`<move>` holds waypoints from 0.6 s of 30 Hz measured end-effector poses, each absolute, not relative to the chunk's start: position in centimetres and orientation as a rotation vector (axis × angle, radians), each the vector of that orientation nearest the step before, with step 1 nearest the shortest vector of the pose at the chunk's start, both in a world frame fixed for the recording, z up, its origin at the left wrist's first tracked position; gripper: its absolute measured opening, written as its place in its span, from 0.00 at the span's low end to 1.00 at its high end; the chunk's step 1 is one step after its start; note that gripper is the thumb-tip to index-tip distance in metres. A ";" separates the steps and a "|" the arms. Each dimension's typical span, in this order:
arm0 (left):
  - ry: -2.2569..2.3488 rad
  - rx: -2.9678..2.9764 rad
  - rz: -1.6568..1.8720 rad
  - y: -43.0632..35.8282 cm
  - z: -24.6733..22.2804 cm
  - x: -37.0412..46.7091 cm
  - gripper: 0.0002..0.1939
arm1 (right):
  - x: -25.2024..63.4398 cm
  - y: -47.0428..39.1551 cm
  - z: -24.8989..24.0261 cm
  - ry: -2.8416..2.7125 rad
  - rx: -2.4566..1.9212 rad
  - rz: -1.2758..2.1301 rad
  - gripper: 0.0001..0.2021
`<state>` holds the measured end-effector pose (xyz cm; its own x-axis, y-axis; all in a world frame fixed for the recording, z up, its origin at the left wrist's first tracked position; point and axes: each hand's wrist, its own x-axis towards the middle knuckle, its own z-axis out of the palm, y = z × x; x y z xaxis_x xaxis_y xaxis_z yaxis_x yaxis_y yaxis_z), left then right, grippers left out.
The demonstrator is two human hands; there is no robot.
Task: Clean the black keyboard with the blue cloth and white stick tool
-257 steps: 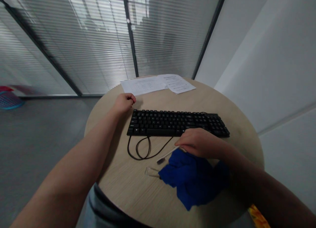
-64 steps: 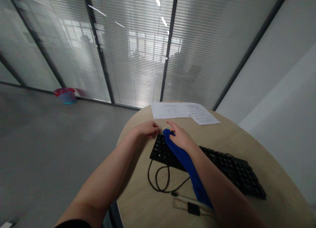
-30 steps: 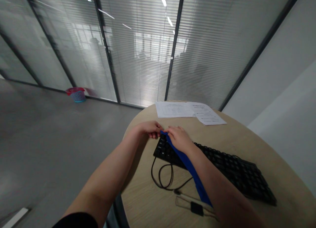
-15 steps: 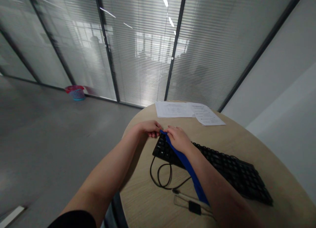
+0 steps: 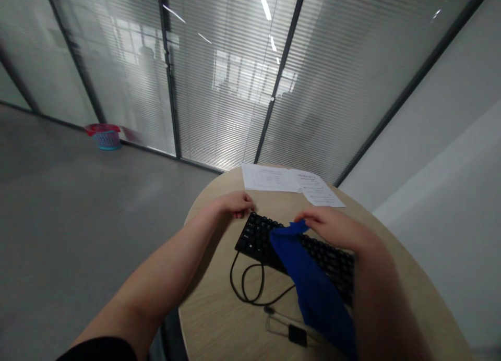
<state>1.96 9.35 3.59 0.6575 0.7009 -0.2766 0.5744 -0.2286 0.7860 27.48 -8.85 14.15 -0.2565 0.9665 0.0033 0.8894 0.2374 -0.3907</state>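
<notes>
A black keyboard [image 5: 260, 237] lies slanted on the round wooden table, its right end covered by my right forearm. At its far left corner, my left hand [image 5: 238, 203] is closed with curled fingers; whatever they pinch besides that corner is too small to make out. My right hand [image 5: 326, 224] grips the top edge of a blue cloth [image 5: 313, 283] between thumb and fingers. The cloth hangs over the keys and drapes down toward the table's near side. A black cable [image 5: 250, 301] loops in front of the keyboard.
Printed paper sheets [image 5: 274, 178] lie at the far edge of the table [image 5: 213, 319]. A thin frame-like object with a black block [image 5: 297, 335] is near the front, partly under the cloth. A red and blue basket [image 5: 105, 136] stands on the floor by the glass wall.
My right hand has moved right, away from my left hand, drawing the blue cloth along the keyboard and spreading it wider. My left hand stays by the keyboard's corner.
</notes>
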 end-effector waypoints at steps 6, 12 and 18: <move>0.986 2.013 0.333 9.3 3.0 3.0 0.13 | 33.5 -13.7 18.4 -1.511 -1.502 0.226 0.17; 0.878 2.070 0.422 9.0 2.4 3.7 0.18 | 30.5 -9.6 16.2 -1.094 -1.221 0.562 0.17; 1.059 1.925 0.380 9.7 2.2 4.5 0.28 | 25.8 -4.4 8.9 -1.431 -1.433 0.828 0.30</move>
<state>4.51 9.66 2.22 0.5893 0.7959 -0.1387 0.5264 -0.2481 0.8132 25.83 -4.37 8.95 0.0985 0.9849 0.1427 0.3676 0.0972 -0.9249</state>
